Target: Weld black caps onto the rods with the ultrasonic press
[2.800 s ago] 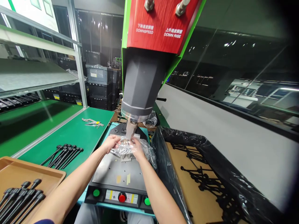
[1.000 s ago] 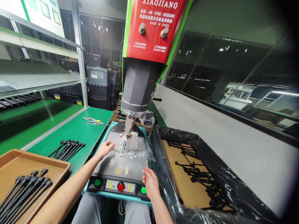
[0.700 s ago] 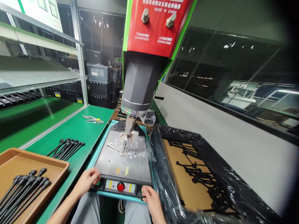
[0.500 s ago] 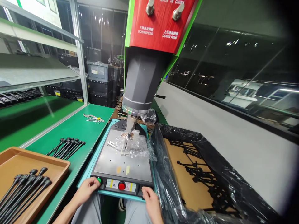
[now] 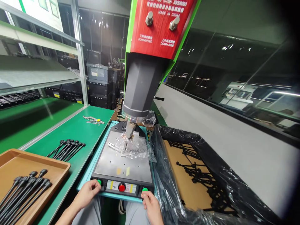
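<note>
My left hand (image 5: 87, 194) is curled, thumb and forefinger together, beside the left green button (image 5: 99, 182) on the machine's front panel. I cannot tell whether it touches that button. Just below the right green button (image 5: 145, 189) is my right hand (image 5: 152, 204), its fingers bent in and nothing visible in them. Between the hands sits a red button (image 5: 122, 187). Behind the panel lies a metal base plate (image 5: 105, 167), with crumpled clear plastic film (image 5: 138, 148) around a small fixture. A tapered metal horn (image 5: 130, 128) points down at the fixture from the grey press head (image 5: 140, 84).
To the left, a brown tray (image 5: 64, 170) holds several black rods (image 5: 28, 190). More black rods (image 5: 67, 149) and pliers (image 5: 93, 120) lie on the green bench (image 5: 93, 134). At right stands a plastic-lined bin (image 5: 164, 175) with cardboard and black parts (image 5: 199, 175).
My right hand has drawn slightly down from the right green button, which now shows. My left hand stays by its button. The view has tilted up a little.
</note>
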A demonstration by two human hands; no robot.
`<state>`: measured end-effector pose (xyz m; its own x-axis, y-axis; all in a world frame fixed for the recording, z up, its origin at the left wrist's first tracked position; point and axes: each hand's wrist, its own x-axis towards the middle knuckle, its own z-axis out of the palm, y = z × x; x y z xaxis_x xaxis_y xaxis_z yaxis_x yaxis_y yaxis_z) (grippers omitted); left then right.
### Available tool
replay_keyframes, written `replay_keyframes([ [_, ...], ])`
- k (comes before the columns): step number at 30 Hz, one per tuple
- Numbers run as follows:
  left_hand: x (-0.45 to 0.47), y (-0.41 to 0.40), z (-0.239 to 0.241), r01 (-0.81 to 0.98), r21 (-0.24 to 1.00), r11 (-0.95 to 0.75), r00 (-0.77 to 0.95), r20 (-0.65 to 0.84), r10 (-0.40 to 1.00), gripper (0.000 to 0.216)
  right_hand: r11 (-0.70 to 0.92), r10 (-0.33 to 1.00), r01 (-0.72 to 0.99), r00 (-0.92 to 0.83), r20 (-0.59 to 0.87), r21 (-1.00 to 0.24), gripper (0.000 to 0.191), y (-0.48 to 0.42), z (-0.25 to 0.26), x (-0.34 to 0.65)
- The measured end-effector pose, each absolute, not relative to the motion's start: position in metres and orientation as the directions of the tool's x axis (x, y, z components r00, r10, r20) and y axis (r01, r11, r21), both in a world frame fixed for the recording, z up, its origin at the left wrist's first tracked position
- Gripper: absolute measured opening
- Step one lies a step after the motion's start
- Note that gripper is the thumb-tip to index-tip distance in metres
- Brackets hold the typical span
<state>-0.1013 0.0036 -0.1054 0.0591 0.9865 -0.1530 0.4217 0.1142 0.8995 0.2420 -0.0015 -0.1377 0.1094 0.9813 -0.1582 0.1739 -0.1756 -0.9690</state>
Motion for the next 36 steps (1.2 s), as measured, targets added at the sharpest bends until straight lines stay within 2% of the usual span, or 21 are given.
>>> replay_keyframes([
  [5,-0.089,0.0,-0.101,0.377,0.922,0.086,0.049,-0.113,0.992,0.042,-0.208,0.97,0.064,0.14,-0.198,-0.976,0.052,-0.009,-0.13,0.233],
  [14,-0.075,0.0,-0.096,0.357,0.929,0.1,0.028,-0.117,0.993,0.043,-0.231,0.969,0.075,0.107,-0.222,-0.97,0.055,-0.015,-0.131,0.231],
  [21,-0.072,0.023,-0.063,0.291,0.955,0.054,0.06,-0.074,0.995,0.041,-0.201,0.977,0.061,0.089,-0.195,-0.978,0.058,-0.013,-0.126,0.226],
  [26,-0.073,0.049,-0.023,0.351,0.935,-0.048,0.056,0.03,0.998,0.035,-0.202,0.977,0.041,0.071,-0.199,-0.978,0.057,-0.012,-0.121,0.224],
  [30,-0.072,0.084,0.008,0.336,0.933,-0.133,-0.097,0.175,0.98,0.033,-0.19,0.982,0.027,0.03,-0.189,-0.981,0.054,-0.01,-0.115,0.221],
  [34,-0.067,0.129,0.023,0.399,0.89,-0.222,-0.152,0.303,0.941,0.043,-0.166,0.985,-0.002,-0.048,-0.165,-0.986,0.05,-0.003,-0.107,0.209],
  [36,-0.064,0.149,0.023,0.452,0.862,-0.229,-0.14,0.322,0.936,0.051,-0.164,0.982,-0.018,-0.095,-0.162,-0.986,0.048,0.004,-0.102,0.2],
])
